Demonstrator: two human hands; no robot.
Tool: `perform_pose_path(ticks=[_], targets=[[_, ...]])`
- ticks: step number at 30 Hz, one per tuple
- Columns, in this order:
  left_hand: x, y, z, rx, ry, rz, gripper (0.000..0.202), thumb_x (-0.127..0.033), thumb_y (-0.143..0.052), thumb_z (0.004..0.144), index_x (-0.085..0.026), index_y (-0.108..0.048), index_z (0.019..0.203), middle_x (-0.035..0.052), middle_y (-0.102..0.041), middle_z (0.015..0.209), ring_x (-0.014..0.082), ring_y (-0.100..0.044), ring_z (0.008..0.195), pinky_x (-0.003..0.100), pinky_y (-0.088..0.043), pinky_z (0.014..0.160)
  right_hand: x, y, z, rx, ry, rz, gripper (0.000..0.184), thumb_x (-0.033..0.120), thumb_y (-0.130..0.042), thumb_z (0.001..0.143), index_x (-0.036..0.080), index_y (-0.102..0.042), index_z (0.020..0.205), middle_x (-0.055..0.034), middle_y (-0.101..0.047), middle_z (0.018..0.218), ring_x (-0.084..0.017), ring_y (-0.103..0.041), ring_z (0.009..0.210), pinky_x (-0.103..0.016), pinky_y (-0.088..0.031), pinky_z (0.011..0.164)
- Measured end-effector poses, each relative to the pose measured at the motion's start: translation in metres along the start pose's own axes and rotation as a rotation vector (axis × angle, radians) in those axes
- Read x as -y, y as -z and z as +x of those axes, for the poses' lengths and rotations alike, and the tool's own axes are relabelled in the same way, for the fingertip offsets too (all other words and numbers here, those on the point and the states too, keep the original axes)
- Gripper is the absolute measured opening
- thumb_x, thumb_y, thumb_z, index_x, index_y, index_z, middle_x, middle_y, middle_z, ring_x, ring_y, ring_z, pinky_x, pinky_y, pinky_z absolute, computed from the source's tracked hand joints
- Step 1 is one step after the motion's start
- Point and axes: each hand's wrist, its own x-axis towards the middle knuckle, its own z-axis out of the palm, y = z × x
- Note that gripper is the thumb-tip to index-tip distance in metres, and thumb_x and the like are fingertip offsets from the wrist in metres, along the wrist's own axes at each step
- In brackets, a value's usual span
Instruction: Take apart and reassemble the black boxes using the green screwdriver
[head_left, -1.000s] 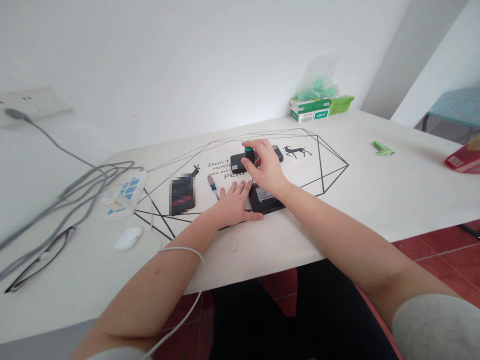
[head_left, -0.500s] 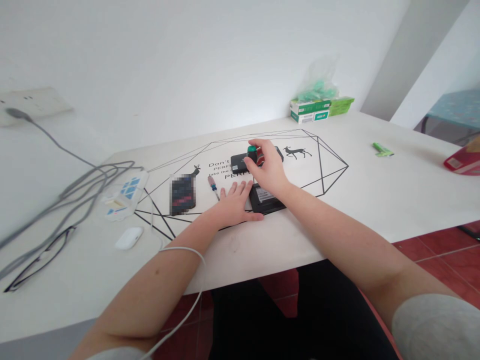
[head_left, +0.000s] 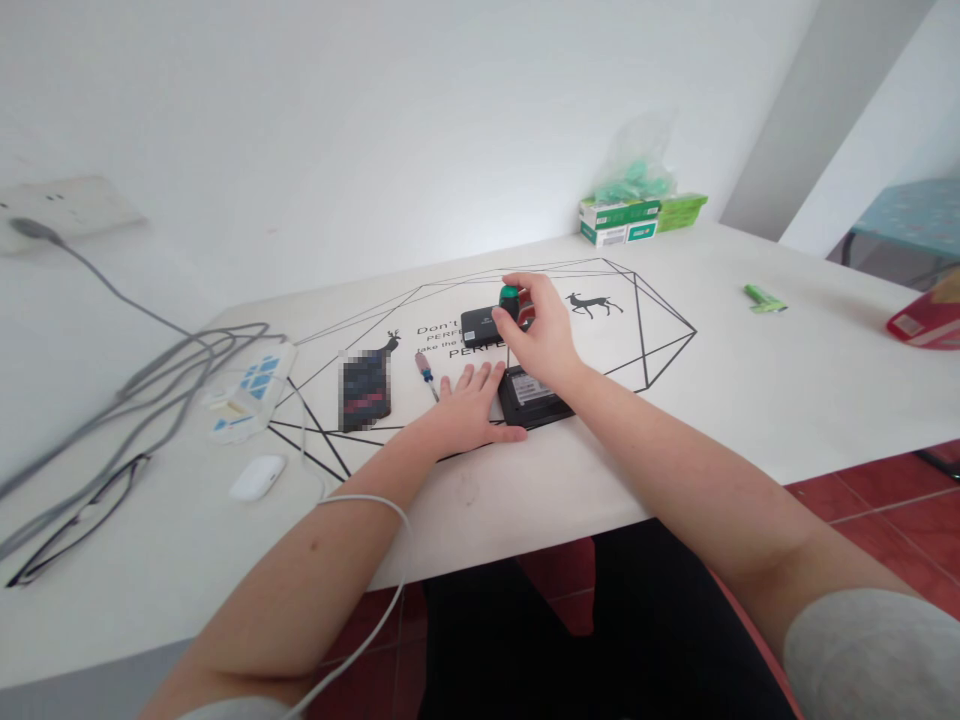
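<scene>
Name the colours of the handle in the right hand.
The handle is green at its top end and black below; it shows best in the head view.

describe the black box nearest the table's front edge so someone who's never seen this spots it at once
On the white table, find the black geometric outline. The black box lies by its near edge, closest to the table's front. Unlike the black case behind it, it carries a large pale printed label.
</scene>
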Motion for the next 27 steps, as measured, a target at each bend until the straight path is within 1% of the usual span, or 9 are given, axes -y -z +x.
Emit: perform_pose_path(ticks=[3,4,6,9,12,17,20,23,27], targets=[[-0.001,0.001,-0.001,-0.024,-0.010,-0.029,0.122,-0.089,-0.051,0.085,-0.019,-0.005,0.173,0.0213,-0.009,0.179,0.0508,-0.005,0.164,0.077,-0.011,0.123,-0.002,0.000,0.000,-0.034,-0.003,-0.004,0.033,0.024,-0.063,0.092,0.025,-0.057,0.124,-0.0096,-0.066,0.118,-0.022,-0.064,0.098,-0.039,-0.061,0.075],[-0.001,0.001,-0.001,-0.060,-0.011,-0.069,0.113,-0.086,-0.046,0.090,-0.018,-0.009,0.172,0.0214,-0.014,0.178,0.0498,-0.010,0.164,0.076,-0.014,0.124,-0.002,0.000,0.000,-0.047,-0.015,0.002,0.033,0.025,-0.063,0.092,0.026,-0.057,0.124,-0.0096,-0.065,0.119,-0.023,-0.064,0.099,-0.039,-0.061,0.074],[-0.001,0.003,0.001,-0.191,-0.002,-0.191,0.091,-0.074,-0.037,0.100,-0.014,-0.025,0.168,0.0220,-0.034,0.172,0.0442,-0.030,0.160,0.066,-0.027,0.125,-0.005,-0.001,0.000,-0.075,-0.049,0.026,0.034,0.027,-0.064,0.092,0.026,-0.056,0.125,-0.0097,-0.064,0.121,-0.023,-0.063,0.101,-0.038,-0.061,0.073],[0.001,0.003,0.007,-0.436,0.016,-0.297,0.056,-0.055,-0.043,0.103,-0.015,-0.060,0.138,0.0174,-0.068,0.142,0.0328,-0.062,0.133,0.048,-0.047,0.115,-0.008,-0.004,-0.002,-0.102,-0.104,0.057,0.034,0.030,-0.064,0.092,0.026,-0.055,0.125,-0.0102,-0.062,0.122,-0.023,-0.063,0.101,-0.035,-0.059,0.069],[0.005,0.001,0.014,-0.537,-0.024,-0.241,0.030,-0.040,-0.049,0.100,-0.018,-0.070,0.106,0.0122,-0.076,0.115,0.0292,-0.068,0.114,0.044,-0.051,0.107,-0.010,-0.006,-0.003,-0.104,-0.135,0.065,0.035,0.030,-0.065,0.093,0.026,-0.054,0.125,-0.0103,-0.062,0.122,-0.022,-0.062,0.100,-0.034,-0.059,0.066],[0.013,0.000,0.018,-0.506,-0.018,-0.129,0.027,-0.035,-0.049,0.100,-0.020,-0.071,0.100,0.0121,-0.076,0.109,0.0300,-0.067,0.109,0.046,-0.053,0.102,-0.009,-0.005,-0.003,-0.111,-0.119,0.057,0.035,0.030,-0.065,0.093,0.026,-0.054,0.125,-0.0102,-0.062,0.120,-0.022,-0.062,0.099,-0.033,-0.059,0.065],[0.020,0.003,0.020,-0.452,0.074,0.011,0.029,-0.033,-0.047,0.101,-0.020,-0.074,0.100,0.0137,-0.076,0.108,0.0325,-0.066,0.111,0.049,-0.052,0.102,-0.006,-0.002,-0.001,-0.114,-0.085,0.013,0.032,0.028,-0.063,0.093,0.026,-0.054,0.124,-0.0095,-0.063,0.117,-0.021,-0.063,0.096,-0.033,-0.057,0.064],[0.028,0.006,0.020,-0.438,0.203,0.142,0.035,-0.029,-0.042,0.103,-0.019,-0.076,0.104,0.0161,-0.076,0.110,0.0356,-0.065,0.113,0.052,-0.051,0.100,-0.002,0.000,0.000,-0.076,-0.055,-0.017,0.029,0.023,-0.062,0.090,0.026,-0.057,0.118,-0.0076,-0.067,0.111,-0.021,-0.064,0.095,-0.036,-0.059,0.072],[0.036,0.007,0.019,-0.402,0.292,0.182,0.043,-0.027,-0.035,0.105,-0.018,-0.077,0.110,0.0202,-0.073,0.114,0.0388,-0.061,0.119,0.052,-0.051,0.095,0.005,-0.002,-0.005,-0.026,-0.022,-0.007,0.028,0.022,-0.064,0.085,0.024,-0.060,0.113,-0.0066,-0.069,0.106,-0.022,-0.065,0.093,-0.041,-0.060,0.083]])
